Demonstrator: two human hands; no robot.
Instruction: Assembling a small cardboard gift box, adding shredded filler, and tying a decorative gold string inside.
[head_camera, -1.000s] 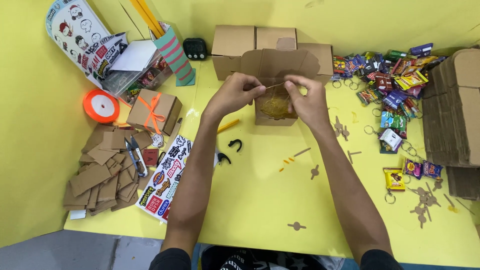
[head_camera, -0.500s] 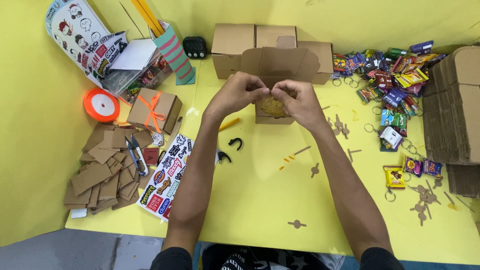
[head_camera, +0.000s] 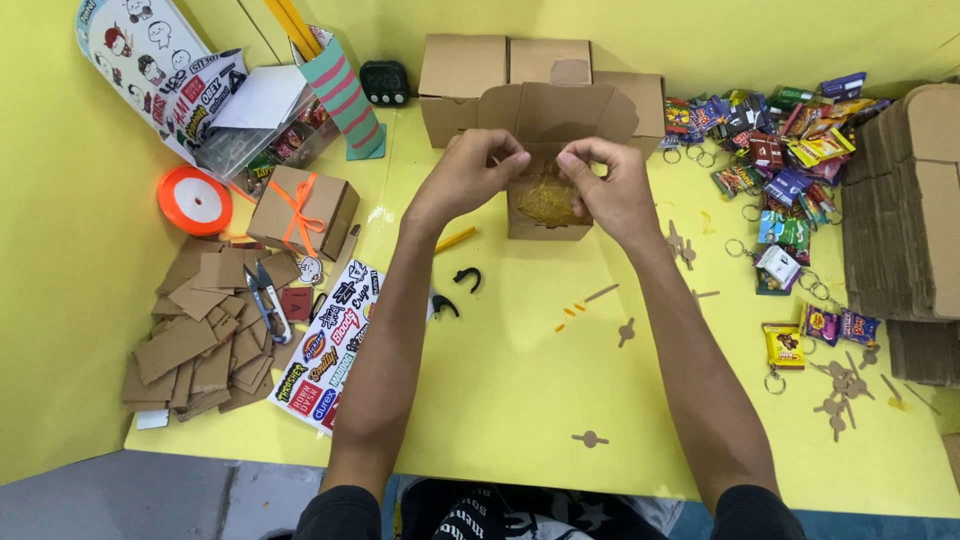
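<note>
While both hands hover over 1 small open cardboard box (head_camera: 548, 215) at mid-worktop, left hand (head_camera: 478, 176) and right hand (head_camera: 610, 185) each have fingertips pressed together in a pinch grip just above the box mouth; what they pinch is too small to tell, prob. bits of the yellow-brown shredded filler (head_camera: 546, 200) lying inside the box. Box lid stands upright behind the hands. Behind it: 2 more plain boxes (head_camera: 505, 65) side by side, w/ 1 dark clock-like gadget (head_camera: 384, 82) to their left. Person's left side: 1 closed box tied w/ orange ribbon (head_camera: 302, 210), 1 orange ribbon spool (head_camera: 194, 200), 1 pair of snips (head_camera: 268, 300) on a heap of cardboard scraps (head_camera: 195, 335), 1 sticker sheet (head_camera: 335, 345), 2 black hooks (head_camera: 455, 290). Right side: heap of colourful keyring packets (head_camera: 775, 140), too many to count, plus stacks of flat cardboard blanks (head_camera: 905, 210). Small cardboard cut-outs (head_camera: 590, 438) lie scattered about. Worktop (head_camera: 520, 400) is bright yellow, walls around it yellow too; grey floor at lower left.
</note>
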